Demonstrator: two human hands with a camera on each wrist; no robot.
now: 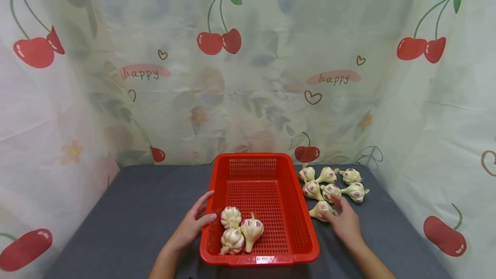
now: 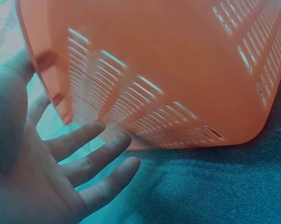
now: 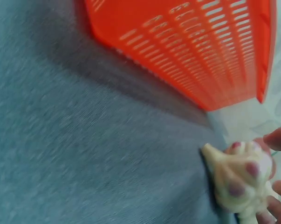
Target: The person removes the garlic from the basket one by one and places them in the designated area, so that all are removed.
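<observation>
And here's the nearest garlic bulb, right of centre in the lower half of the frame, lying on the dark surface just beside the basket. The right hand is right on it, fingers spread about the bulb; whether they have closed on it, I cannot tell. Six more bulbs cluster just above, towards the right of the frame. Over to the red basket, lower centre: three garlic bulbs huddle in its lower left corner, touching or nearly so. The left hand is at its left rim, thumb and index finger over the edge, the other three fingers spread loosely outside the wall! Behind it all, a pale cloth printed with cherries and "happy" fills the upper frame.
</observation>
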